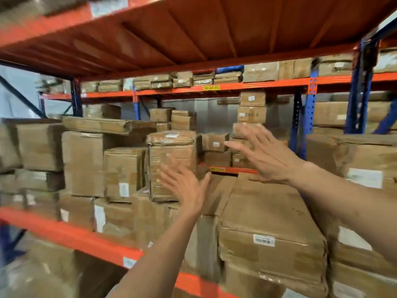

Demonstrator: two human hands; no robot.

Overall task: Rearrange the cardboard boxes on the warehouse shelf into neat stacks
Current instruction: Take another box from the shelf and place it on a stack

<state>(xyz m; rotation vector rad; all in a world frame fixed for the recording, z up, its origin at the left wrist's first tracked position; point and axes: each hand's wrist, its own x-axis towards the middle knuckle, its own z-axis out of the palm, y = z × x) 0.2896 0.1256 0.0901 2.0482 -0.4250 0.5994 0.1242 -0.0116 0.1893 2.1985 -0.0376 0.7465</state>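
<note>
Head cam: both hands are up in front of the shelf (64,231), holding nothing. Left hand (187,188) has fingers spread, just beside a tall taped box (171,164) standing on the lower boxes. Right hand (264,155) is spread flat too, over the big flat box (268,222). Cardboard stacks (251,108) fill the shelf, pretty messy.
</note>
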